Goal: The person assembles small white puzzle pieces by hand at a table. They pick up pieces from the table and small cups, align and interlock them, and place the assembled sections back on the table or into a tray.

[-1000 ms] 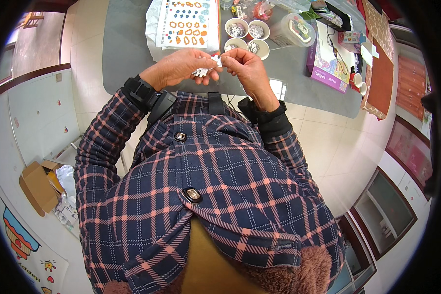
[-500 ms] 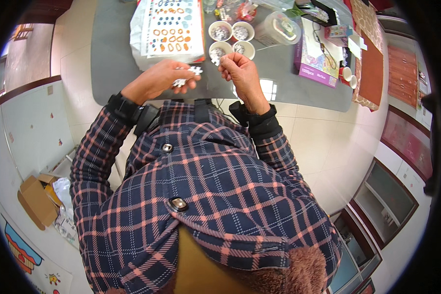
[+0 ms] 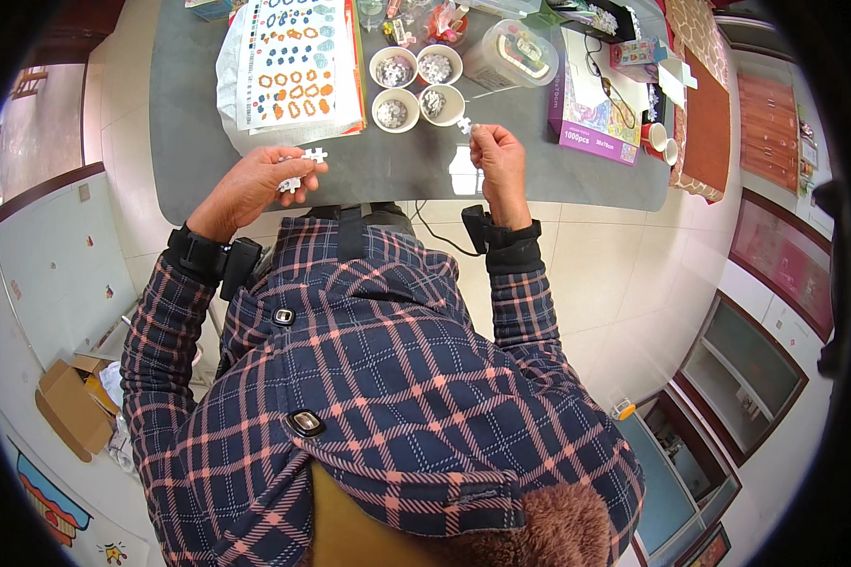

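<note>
My left hand (image 3: 248, 189) is closed around a few white jigsaw puzzle pieces (image 3: 315, 155) just past the table's near edge. Between the thumb and fingers of my right hand (image 3: 502, 159), one single puzzle piece (image 3: 464, 125) is pinched. It hangs close to the nearest right paper cup (image 3: 442, 119). That cup, the near left cup (image 3: 378, 124), the far left cup (image 3: 376, 78) and the far right cup (image 3: 457, 78) stand in a tight square, each with loose puzzle pieces in it.
Printed sheets (image 3: 298, 57) lie on a white bag left of the cups. To the right stand a clear plastic tub (image 3: 487, 66), a purple puzzle box (image 3: 586, 137) with eyeglasses (image 3: 615, 93) on it, and paper cups (image 3: 669, 151) near the grey table's (image 3: 388, 175) right edge.
Both hands have moved apart. My right hand has drawn away to the right of the cups with a puzzle piece in its fingers, and my left hand has shifted left with its pieces.
</note>
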A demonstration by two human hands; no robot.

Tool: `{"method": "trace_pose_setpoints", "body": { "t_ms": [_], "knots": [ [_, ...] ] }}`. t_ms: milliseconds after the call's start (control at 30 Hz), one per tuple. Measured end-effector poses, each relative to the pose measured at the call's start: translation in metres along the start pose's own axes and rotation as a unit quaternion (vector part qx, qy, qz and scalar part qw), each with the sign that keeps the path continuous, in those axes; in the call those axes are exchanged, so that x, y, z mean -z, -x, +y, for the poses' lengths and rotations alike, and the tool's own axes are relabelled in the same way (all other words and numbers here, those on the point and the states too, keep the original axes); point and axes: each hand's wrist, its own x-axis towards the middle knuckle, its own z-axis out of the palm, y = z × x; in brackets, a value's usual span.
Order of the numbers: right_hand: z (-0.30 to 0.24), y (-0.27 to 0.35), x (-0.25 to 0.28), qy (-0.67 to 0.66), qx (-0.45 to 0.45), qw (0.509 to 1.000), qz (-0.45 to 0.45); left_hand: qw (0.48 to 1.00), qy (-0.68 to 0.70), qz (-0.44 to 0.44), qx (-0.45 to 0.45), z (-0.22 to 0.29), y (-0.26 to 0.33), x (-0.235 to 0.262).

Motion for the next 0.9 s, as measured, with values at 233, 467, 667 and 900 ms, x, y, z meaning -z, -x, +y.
{"method": "trace_pose_setpoints", "body": {
  "t_ms": [233, 467, 667, 900],
  "knots": [
    [0.0, -0.005, 0.003, 0.009, 0.007, 1.0, 0.0, 1.0, 0.007, 0.0, -0.01, 0.0, 0.0, 0.003],
    [-0.002, -0.033, -0.012, 0.04, 0.04, 0.998, -0.001, 1.0, 0.009, 0.0, -0.013, 0.0, 0.0, 0.004],
    [-0.007, -0.073, -0.032, 0.05, 0.074, 0.996, 0.007, 1.0, 0.008, -0.002, -0.022, 0.0, 0.002, 0.002],
    [-0.025, -0.024, -0.05, 0.042, 0.003, 0.996, -0.074, 0.999, -0.014, -0.008, -0.049, 0.008, 0.007, -0.002]
  ]
}}
